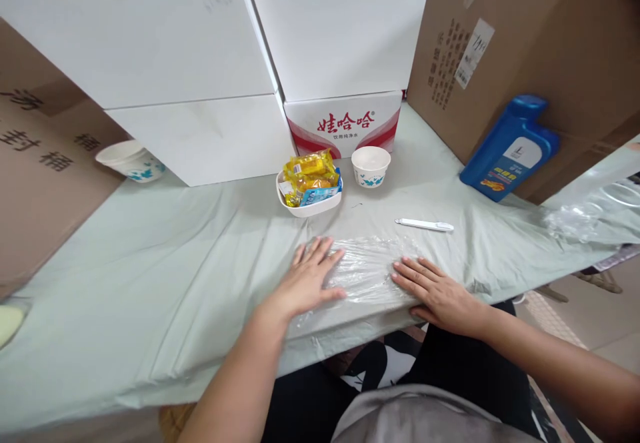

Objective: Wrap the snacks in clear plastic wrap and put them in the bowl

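A clear plastic bag lies flat on the pale green tablecloth near the table's front edge. My left hand rests palm down on the bag's left side, fingers stretched out. My right hand lies flat on the bag's right side, fingers spread and pointing left. Neither hand grips anything. Just beyond the bag lies a white pen.
A white bowl of yellow and blue snack packets sits mid-table beside a paper cup. Another paper cup stands at far left. A blue jug leans on cardboard at right. White boxes and a red-printed carton line the back.
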Tool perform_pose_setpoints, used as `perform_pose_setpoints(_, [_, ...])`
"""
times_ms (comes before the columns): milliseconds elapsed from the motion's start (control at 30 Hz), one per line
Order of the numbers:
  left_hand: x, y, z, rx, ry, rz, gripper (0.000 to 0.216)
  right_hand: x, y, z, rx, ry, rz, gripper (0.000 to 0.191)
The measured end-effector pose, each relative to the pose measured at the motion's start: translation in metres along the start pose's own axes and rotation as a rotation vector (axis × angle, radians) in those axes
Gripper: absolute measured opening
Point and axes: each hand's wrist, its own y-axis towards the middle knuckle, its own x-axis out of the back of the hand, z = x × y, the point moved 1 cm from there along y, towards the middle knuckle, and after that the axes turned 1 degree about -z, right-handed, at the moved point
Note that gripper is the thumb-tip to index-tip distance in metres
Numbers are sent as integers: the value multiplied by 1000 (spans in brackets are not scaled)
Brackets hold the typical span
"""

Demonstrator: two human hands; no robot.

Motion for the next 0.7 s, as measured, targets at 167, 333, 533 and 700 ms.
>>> perform_pose_setpoints(167, [15, -12, 25, 125, -76, -418, 36, 11, -13, -3, 3, 50, -138, 45])
perform_pose_setpoints(333, [20, -25, -15, -230, -311, -54, 39, 22, -13, -3, 1, 200, -255, 20])
perform_pose_setpoints(533, [21, -30, -21, -150, -222, 16, 10, 28, -10, -15, -278, 332, -334, 21])
perform_pose_setpoints(700, [25, -28, 15, -2, -577, -26, 6, 25, -1, -24, -476, 403, -333, 27])
